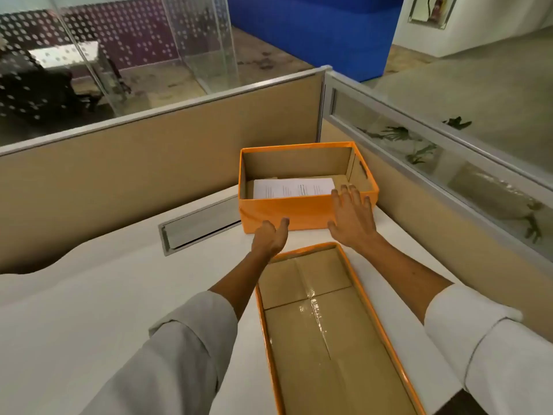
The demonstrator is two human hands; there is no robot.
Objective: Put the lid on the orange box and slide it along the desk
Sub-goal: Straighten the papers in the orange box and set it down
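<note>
The orange box [278, 209] stands uncovered in the far corner of the white desk [104, 295], with white printed paper [294, 187] lying inside. Its lid [329, 339] rests upside down on the desk in front of the box, brown cardboard inside and an orange rim. My left hand [270, 238] hovers at the box's near wall, low and toward its left, fingers apart. My right hand [353, 215] lies spread against the box's near right corner, fingertips over the rim. Neither hand holds anything.
Beige partition walls [149, 163] close the desk at the back and on the right. A metal cable-tray flap [197, 227] is set into the desk left of the box. The desk's curved edge cuts in at far left.
</note>
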